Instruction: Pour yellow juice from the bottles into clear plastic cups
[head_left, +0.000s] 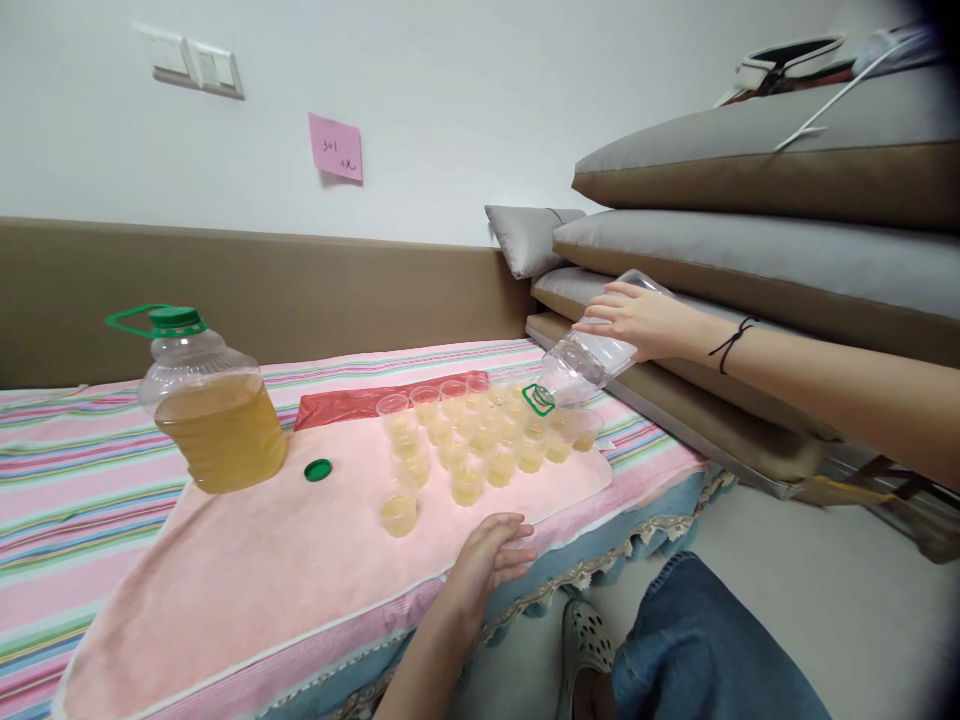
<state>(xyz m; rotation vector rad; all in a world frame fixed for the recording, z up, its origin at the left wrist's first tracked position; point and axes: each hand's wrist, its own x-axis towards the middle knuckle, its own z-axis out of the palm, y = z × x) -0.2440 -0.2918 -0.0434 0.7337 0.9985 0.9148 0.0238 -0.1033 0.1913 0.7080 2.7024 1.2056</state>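
My right hand (626, 318) grips a clear plastic bottle (577, 365) from above. The bottle is tilted neck-down over the far right of a group of small clear cups (466, 484); its uncapped mouth, ringed in green, is just above them. The bottle looks nearly drained. Pale yellow liquid shows in many of the cups. My left hand (491, 560) hovers by the near edge of the pink towel (262, 580), fingers stretched out and holding nothing. One cup (399, 514) stands a little apart at the front left.
A large jug (225, 430) of yellow liquid with a green cap and handle stands at the left. Close by lies a loose green cap (317, 470). Red plastic (341, 405) lies behind the cups. Stacked grey-brown cushions (750, 240) rise at the right.
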